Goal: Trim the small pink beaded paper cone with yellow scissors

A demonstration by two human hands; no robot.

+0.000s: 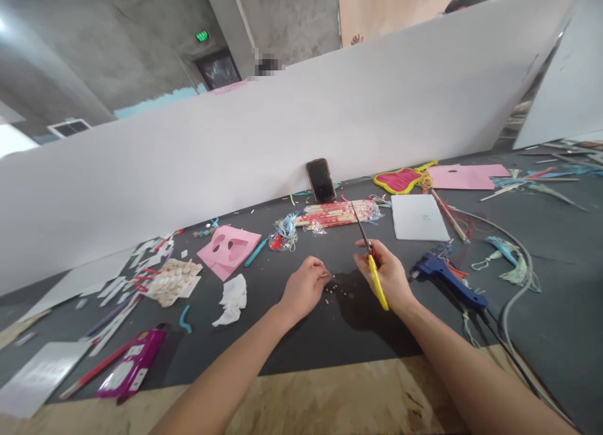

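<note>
My right hand (389,278) is closed round the yellow handle of a pair of scissors (372,259); the blades point up and away toward the white wall. My left hand (306,285) rests on the dark table mat (292,334) with its fingertips pinched together on something too small to name. A few tiny pale scraps (339,290) lie on the mat between the two hands. A packet of red-printed sticks (336,213) lies just beyond the scissor tips.
A blue glue gun (445,276) with its cable lies right of my right hand. A phone (321,180) leans on the white partition (282,139). Pink cut paper (228,251), a crumpled tissue (232,298), a magenta package (132,370), a white card (418,217) and ribbon scraps lie around.
</note>
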